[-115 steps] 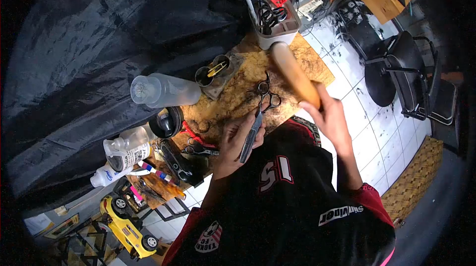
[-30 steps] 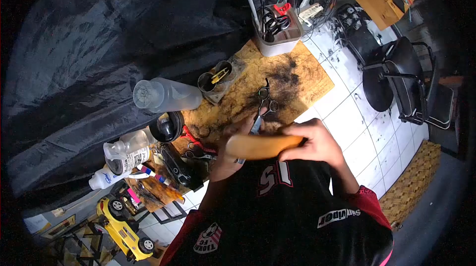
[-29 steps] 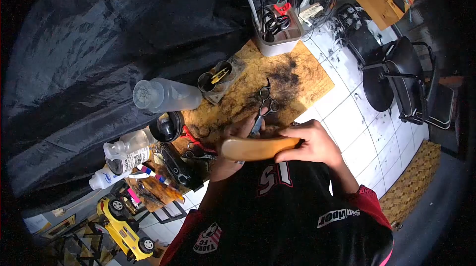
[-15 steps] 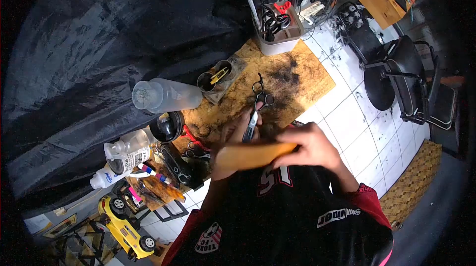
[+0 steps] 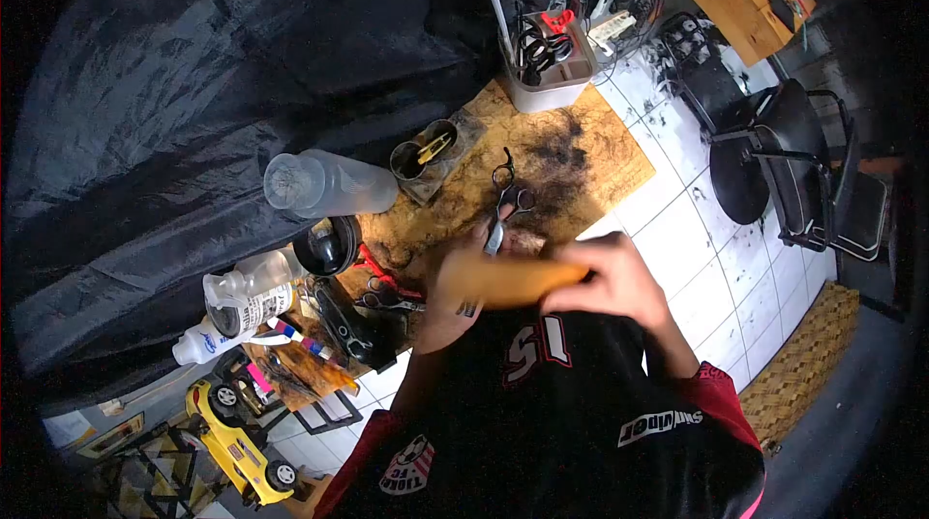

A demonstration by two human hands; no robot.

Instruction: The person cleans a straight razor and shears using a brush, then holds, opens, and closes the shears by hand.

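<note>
My right hand [image 5: 619,282] is closed on one end of a long, smooth orange-yellow item [image 5: 518,284], blurred by motion, whose kind I cannot make out. Its other end crosses in front of my left hand [image 5: 450,311] and hides most of those fingers. A pair of hair scissors [image 5: 496,232] sticks out from my left hand, finger rings pointing away from me over the hair-covered wooden table [image 5: 619,156]. The lower part of the blades is behind the orange-yellow item.
A bin of scissors and tools [image 5: 552,93] stands at the table's far end. Left lie a spray bottle [image 5: 329,185], cups with a yellow clip [image 5: 435,147], a black bowl [image 5: 324,246], red-handled scissors [image 5: 377,267] and black clippers [image 5: 344,321]. A black chair [image 5: 794,151] stands right.
The orange-yellow item has shifted slightly away from my body and lies more level across my left hand. The scissors have moved little, still in my left hand.
</note>
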